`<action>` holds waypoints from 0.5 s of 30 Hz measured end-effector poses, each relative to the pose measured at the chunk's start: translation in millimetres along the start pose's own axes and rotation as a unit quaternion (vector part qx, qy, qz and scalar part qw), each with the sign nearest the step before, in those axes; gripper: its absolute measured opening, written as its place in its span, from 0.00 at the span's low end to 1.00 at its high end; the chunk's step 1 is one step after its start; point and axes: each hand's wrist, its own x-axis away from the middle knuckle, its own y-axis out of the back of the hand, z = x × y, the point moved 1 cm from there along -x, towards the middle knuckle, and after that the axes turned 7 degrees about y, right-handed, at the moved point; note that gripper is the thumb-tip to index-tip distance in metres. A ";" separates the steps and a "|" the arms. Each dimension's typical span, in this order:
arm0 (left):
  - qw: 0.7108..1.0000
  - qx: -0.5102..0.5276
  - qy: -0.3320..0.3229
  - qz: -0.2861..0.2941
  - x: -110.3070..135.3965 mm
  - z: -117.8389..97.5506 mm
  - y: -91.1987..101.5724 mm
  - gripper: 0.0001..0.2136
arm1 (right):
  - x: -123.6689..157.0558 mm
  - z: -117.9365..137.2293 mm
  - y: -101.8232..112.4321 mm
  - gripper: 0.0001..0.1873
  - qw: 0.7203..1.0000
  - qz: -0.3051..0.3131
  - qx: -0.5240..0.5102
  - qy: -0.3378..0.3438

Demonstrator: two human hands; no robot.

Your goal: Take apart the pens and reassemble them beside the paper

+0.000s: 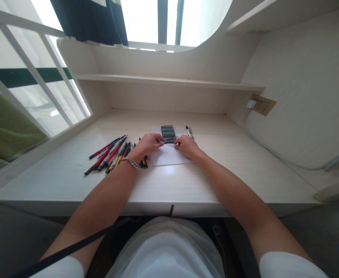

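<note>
My left hand (149, 143), with a chain bracelet at the wrist, and my right hand (187, 146) meet over a white sheet of paper (169, 156) on the desk. Both have their fingers pinched on a thin dark pen (170, 140) held level between them. A phone (168, 132) lies on the far end of the paper, just behind the pen. A heap of several red, black and yellow pens (110, 154) lies left of my left hand.
Two more pens (189, 131) lie right of the phone. The white desk (230, 173) has a shelf above it, a railing at the left, and a wall socket (261, 103) with a plugged charger and a cable trailing along the right side.
</note>
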 end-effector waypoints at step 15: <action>1.000 0.006 0.015 -0.003 1.3 1.1 2.2 0.10 | 15.8 -20.6 50.8 0.09 0.992 -0.124 -0.027 -0.006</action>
